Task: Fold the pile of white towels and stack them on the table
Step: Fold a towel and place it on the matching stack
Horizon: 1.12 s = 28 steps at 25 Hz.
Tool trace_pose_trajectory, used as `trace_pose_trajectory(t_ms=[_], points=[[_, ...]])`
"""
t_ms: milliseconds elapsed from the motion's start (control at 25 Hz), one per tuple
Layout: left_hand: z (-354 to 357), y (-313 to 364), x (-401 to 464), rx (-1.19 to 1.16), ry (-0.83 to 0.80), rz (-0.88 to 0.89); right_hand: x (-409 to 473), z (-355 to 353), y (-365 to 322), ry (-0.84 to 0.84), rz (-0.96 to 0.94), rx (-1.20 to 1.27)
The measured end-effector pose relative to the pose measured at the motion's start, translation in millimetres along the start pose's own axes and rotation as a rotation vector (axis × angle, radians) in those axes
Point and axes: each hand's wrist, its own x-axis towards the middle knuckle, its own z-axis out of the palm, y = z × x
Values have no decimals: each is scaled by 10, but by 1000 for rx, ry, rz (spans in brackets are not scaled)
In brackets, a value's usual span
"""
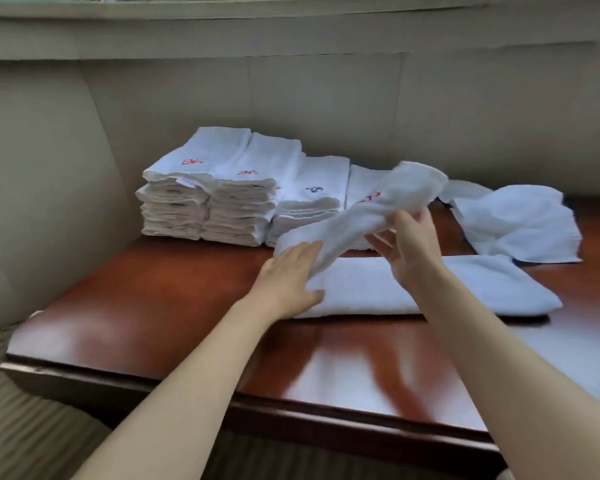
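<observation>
While the towel [430,289] lies lengthwise on the surface [153,306], right hand [409,244] grips its raised end, left hand [288,275] presses flat on the fold; folded stacks [222,202] stand behind, loose pile [516,223] at far right.

Beige panelled wall [326,109], vertical seams. Pale ledge [291,32] runs along the wall's top. Striped grey-brown carpet [21,420] below the wall, at its left foot.

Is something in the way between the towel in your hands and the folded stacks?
Nothing visible. The left hand rests on the towel, the right hand holds its lifted end, and only bare table lies between it and the folded stacks behind.
</observation>
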Motion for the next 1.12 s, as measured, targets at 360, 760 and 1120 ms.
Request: trace_pose_trajectory(t_ms=[360, 760, 1120], points=[[350, 285, 29, 27, 85, -116, 83, -1192, -250, 434, 12, -28], [438, 358, 54, -21, 110, -166, 176, -1682, -330, 423, 238, -74], [474, 402, 47, -37, 137, -141, 405, -2031, -175, 470, 254, 42]])
